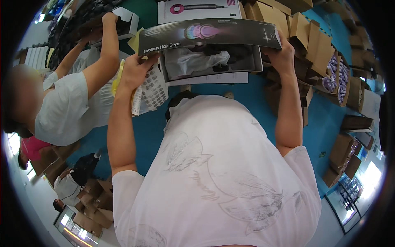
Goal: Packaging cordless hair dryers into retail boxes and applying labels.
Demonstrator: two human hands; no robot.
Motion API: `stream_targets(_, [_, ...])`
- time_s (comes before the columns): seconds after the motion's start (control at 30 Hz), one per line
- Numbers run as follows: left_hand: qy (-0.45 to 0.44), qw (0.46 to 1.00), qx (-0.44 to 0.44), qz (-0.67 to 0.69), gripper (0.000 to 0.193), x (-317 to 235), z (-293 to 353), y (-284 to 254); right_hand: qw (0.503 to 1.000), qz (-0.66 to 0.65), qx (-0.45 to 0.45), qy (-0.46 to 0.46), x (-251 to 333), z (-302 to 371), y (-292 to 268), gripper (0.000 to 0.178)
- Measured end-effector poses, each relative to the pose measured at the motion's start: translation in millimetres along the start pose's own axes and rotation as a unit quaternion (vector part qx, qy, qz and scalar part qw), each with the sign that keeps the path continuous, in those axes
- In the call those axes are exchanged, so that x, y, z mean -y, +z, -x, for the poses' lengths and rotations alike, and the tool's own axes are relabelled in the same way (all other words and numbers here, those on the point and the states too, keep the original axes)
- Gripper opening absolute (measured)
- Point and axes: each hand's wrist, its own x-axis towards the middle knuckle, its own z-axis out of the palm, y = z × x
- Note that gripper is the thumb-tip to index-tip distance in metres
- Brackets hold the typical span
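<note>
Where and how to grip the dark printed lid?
Probably its two short ends, one hand from each side: the dark printed lid is long and flat, its ends showing past the open box. The left hand and right hand hold there.

The floor point(319, 131) is blue, the walls point(36, 204) look pale, and probably a window point(371, 178) glares at right.

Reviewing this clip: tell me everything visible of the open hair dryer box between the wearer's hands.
The hair dryer box looks like dark printed cardboard, rectangular and open. Its lid shows a colourful dryer picture and covers the far part of the interior. Inside lie a translucent plastic bag and dark contents too hidden to identify. The left hand and right hand grip opposite ends of the lid, in front of the wearer.
</note>
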Motion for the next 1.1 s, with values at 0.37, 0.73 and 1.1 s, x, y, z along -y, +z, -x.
stream_targets(0.37, [-0.064,0.959,0.079,0.264,0.027,22,0,-4,1.0,0.006,-0.008,-0.021,9,-6,2,0.041])
stream_targets(0.73, [-0.063,0.961,0.143,0.227,0.069,64,54,-5,0.978,0.039,-0.042,-0.201,-32,80,14,0.084])
stream_targets(1.1, [-0.043,0.994,0.048,0.09,0.059,72,73,37,0.964,0.148,0.032,-0.218,-12,118,2,0.074])
